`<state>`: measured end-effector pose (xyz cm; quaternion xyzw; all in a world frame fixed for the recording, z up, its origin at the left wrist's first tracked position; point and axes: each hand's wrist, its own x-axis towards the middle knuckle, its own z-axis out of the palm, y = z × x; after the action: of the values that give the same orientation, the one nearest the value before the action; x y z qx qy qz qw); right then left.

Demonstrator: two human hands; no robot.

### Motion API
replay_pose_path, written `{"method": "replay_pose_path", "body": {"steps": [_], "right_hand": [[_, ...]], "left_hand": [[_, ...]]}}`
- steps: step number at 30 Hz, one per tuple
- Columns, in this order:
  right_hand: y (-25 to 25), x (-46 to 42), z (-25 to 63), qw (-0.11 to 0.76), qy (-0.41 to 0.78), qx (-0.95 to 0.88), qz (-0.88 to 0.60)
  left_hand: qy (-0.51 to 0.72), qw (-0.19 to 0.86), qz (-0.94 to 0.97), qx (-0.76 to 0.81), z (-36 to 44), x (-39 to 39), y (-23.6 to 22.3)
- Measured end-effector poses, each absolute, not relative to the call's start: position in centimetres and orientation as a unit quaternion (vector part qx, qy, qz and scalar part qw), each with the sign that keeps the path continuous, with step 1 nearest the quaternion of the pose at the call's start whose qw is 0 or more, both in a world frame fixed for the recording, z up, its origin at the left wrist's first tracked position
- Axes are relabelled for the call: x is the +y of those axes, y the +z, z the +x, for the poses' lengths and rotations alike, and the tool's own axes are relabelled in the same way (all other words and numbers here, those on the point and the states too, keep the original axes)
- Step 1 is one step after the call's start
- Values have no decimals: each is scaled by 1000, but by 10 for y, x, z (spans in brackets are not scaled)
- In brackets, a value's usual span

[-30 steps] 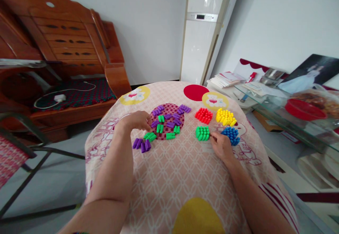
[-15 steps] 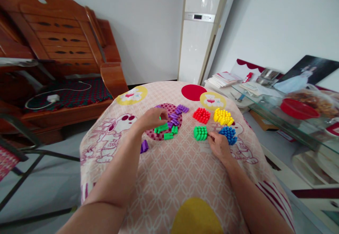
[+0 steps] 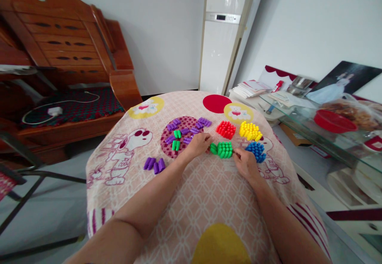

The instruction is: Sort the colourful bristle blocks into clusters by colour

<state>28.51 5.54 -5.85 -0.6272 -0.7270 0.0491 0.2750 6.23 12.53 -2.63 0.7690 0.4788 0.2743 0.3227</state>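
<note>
My left hand [image 3: 198, 144] is closed round green pegs at the left side of the standing green peg cluster [image 3: 223, 149]; one green peg shows at its fingertips. My right hand [image 3: 245, 163] rests curled against the cluster's right side, between it and the blue peg cluster [image 3: 255, 151]. Red pegs [image 3: 226, 129] and yellow pegs [image 3: 249, 131] stand in clusters just behind. Loose purple and green pegs [image 3: 179, 134] lie on the dark red circle of the cloth, and a few purple pegs [image 3: 153, 164] lie further left.
The pegs sit on a pink cartoon-print cloth [image 3: 191, 192]. A wooden bench [image 3: 65, 69] stands at the left, a white floor-standing unit [image 3: 222, 33] behind, and a glass table [image 3: 322, 124] with a red bowl and papers at the right.
My left hand has swept from the loose pegs on the dark red circle rightward to the green cluster, carrying green pegs. My right hand has stayed beside the cluster.
</note>
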Motion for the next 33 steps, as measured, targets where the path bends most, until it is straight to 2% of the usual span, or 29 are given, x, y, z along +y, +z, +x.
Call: {"method": "replay_pose_path", "body": {"steps": [6,8,11,14,18,23,29,33], "right_hand": [[-58,55,285,272,50,-727,-629],[-58,55,285,270,52,-727,-629],[-58,55,286,273,53,-726,-629],[-58,55,286,273,52,-729,-626],[-57,55,286,268,50,-732,-625],[-57,55,285,267,49,-730,-627],[-56,55,285,269,52,-730,-626],[-56,55,285,266,52,-729,-628]], "left_hand": [[270,449,725,447,67,121,-30],[274,460,716,448,70,120,-31],[286,394,737,469,64,122,-25],[303,259,762,511,40,131,-11],[237,113,772,578,-7,145,8],[77,165,824,537,-24,145,6],[102,79,829,544,26,124,-9],[114,99,853,500,37,122,-15]]}}
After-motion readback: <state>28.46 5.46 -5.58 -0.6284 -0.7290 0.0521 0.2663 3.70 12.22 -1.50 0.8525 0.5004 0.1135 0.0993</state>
